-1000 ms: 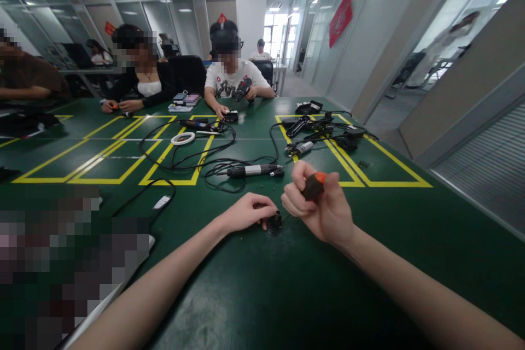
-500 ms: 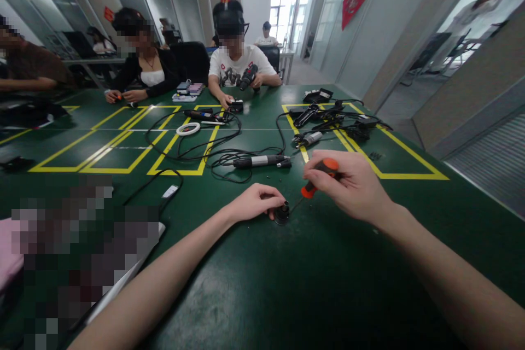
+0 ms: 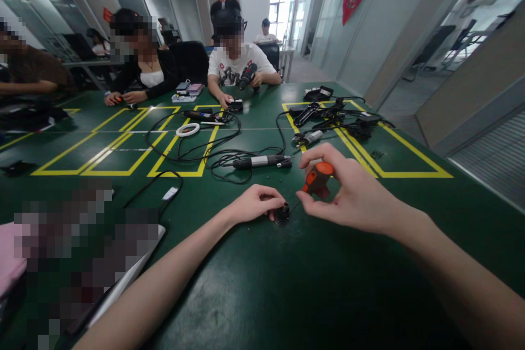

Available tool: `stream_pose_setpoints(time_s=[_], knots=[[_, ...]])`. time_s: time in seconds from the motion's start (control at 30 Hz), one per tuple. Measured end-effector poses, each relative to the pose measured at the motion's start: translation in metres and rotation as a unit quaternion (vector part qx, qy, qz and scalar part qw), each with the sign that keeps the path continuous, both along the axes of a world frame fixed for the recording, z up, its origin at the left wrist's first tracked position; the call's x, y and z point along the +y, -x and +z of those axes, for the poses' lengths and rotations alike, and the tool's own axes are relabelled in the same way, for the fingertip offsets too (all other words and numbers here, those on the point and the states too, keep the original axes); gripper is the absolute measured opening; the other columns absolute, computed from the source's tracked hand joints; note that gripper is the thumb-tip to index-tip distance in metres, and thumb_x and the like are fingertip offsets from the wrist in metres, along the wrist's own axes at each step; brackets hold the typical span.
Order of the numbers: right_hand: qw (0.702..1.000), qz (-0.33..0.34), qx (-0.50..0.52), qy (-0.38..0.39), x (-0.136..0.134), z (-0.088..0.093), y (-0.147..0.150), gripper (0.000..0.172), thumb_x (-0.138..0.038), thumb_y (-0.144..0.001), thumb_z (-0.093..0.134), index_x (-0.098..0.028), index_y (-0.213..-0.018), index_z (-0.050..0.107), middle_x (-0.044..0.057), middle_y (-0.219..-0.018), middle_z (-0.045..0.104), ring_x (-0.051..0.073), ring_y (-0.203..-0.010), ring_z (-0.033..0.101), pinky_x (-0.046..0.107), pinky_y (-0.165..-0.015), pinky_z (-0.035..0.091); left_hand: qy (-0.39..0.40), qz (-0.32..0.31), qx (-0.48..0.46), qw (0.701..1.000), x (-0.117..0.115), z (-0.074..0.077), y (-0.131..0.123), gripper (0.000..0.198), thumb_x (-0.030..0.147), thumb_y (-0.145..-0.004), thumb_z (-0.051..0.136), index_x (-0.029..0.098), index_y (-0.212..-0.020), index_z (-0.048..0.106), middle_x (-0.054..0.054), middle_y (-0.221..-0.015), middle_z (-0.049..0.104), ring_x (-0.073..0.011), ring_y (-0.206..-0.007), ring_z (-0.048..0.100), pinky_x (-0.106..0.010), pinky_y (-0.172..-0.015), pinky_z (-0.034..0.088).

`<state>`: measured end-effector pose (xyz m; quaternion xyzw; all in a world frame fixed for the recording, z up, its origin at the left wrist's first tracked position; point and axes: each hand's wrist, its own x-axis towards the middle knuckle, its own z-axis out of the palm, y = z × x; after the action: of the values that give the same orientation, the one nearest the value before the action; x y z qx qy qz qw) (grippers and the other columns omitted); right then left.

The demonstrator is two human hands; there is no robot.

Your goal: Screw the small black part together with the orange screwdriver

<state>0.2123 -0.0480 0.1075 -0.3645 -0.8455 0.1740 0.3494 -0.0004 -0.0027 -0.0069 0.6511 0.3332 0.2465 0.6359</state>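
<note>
On the green table a small round black part (image 3: 282, 212) with a short tube on top is held down by my left hand (image 3: 258, 202), its fingers closed on the part's left side. My right hand (image 3: 344, 188) grips an orange and dark grey screwdriver (image 3: 319, 176) by its handle, thumb low and forefinger over the top. The screwdriver slants down to the left, and its thin shaft reaches the right side of the black part. Exactly where the tip sits is too small to tell.
Beyond my hands lies a grey and black pen-shaped tool (image 3: 260, 161) with coiled black cable. A heap of black cables and tools (image 3: 328, 115) lies at the back right, a white ring (image 3: 187, 129) further left. Across the table a person (image 3: 241, 65) holds a power drill (image 3: 248, 76).
My right hand has shifted its grip on the screwdriver, with the thumb now lower and the handle turned and tilted slightly. My left hand and the black part have stayed in place.
</note>
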Motion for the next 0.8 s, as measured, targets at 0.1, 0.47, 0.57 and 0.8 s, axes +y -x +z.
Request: stream_pose_setpoints(time_s=[0.1, 0.47, 0.57, 0.8], knots=[[0.999, -0.006, -0.025, -0.043, -0.001, 0.000, -0.001, 0.035, -0.024, -0.077, 0.071, -0.023, -0.108, 0.054, -0.002, -0.075, 0.062, 0.017, -0.059, 0.060, 0.026, -0.056, 0.040, -0.004, 0.006, 0.009, 1.000, 0.001, -0.001, 0.000, 0.030, 0.041, -0.084, 0.074, 0.012, -0.082, 0.071, -0.002, -0.072, 0.070, -0.0093, -0.056, 0.060, -0.021, -0.057, 0.045], [0.998, 0.010, -0.041, -0.038, -0.007, 0.010, 0.003, 0.015, -0.035, -0.094, 0.066, -0.021, -0.093, 0.061, 0.002, -0.078, 0.066, 0.016, -0.061, 0.058, 0.027, -0.057, 0.041, 0.001, -0.002, -0.012, 1.000, 0.002, -0.003, 0.001, 0.032, 0.043, -0.080, 0.078, 0.011, -0.083, 0.073, -0.002, -0.072, 0.071, -0.0095, -0.055, 0.061, -0.022, -0.058, 0.048], [0.999, -0.002, -0.013, -0.032, -0.006, 0.008, 0.000, 0.025, -0.032, -0.091, 0.070, -0.022, -0.113, 0.063, 0.005, -0.091, 0.072, 0.018, -0.068, 0.066, 0.028, -0.061, 0.049, 0.005, 0.002, -0.008, 1.000, 0.002, -0.004, 0.001, 0.036, 0.047, -0.079, 0.079, 0.011, -0.083, 0.072, -0.003, -0.075, 0.073, -0.0101, -0.056, 0.061, -0.022, -0.059, 0.049], [0.998, 0.040, -0.017, -0.052, -0.008, 0.012, -0.001, 0.017, -0.021, -0.093, 0.061, -0.022, -0.109, 0.066, 0.007, -0.095, 0.073, 0.021, -0.078, 0.069, 0.032, -0.071, 0.055, -0.009, 0.001, 0.009, 1.000, 0.001, -0.002, 0.001, 0.037, 0.048, -0.081, 0.075, 0.012, -0.082, 0.072, -0.002, -0.071, 0.070, -0.0101, -0.056, 0.060, -0.022, -0.059, 0.046]])
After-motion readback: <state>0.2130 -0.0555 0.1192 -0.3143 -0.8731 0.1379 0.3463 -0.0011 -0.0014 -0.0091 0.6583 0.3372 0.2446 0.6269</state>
